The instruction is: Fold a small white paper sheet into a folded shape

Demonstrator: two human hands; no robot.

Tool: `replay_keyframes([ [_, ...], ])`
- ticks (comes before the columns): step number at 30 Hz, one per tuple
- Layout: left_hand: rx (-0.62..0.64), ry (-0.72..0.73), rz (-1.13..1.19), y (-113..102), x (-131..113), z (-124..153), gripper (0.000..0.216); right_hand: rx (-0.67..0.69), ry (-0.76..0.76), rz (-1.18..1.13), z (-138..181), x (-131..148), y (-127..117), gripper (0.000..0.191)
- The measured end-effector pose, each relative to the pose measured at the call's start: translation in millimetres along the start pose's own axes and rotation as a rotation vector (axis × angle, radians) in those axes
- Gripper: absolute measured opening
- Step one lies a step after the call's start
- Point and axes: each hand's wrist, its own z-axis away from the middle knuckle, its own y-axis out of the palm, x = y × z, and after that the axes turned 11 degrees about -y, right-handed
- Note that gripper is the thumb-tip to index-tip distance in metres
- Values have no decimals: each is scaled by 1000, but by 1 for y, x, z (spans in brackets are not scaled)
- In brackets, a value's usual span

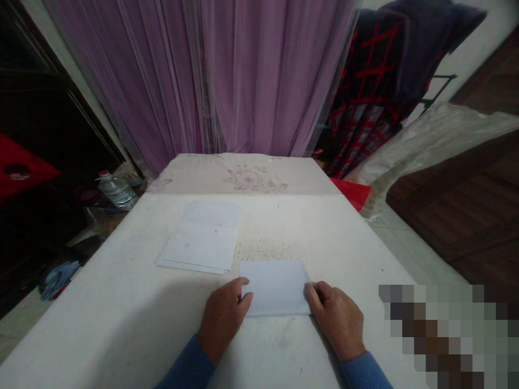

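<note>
Left grip and right grip partly hide edges of the paper. Sleeves behind both cut off. Pixelated patch right of them, unreadable. Specks beyond: too small to identify.

So the table is mostly plain white, with a faded flower print at the far end. Overlapping white sheets lie left, a shorter white paper nearer, dark specks (crumbs? can't tell) just beyond it.

2 blue sleeves with fine lengthwise ribbing end at the wrists, leaving 2 hands bare.
</note>
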Motion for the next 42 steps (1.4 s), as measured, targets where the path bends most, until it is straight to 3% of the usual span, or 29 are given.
replay_keyframes([
  [17, -31, 36, -11, 2, -2, 2, 31, 62, 15, -2, 0, -3, 2, 38],
  [42, 47, -1, -28, 1, 2, -6, 34, -87, -35, 2, 0, 3, 3, 36],
])
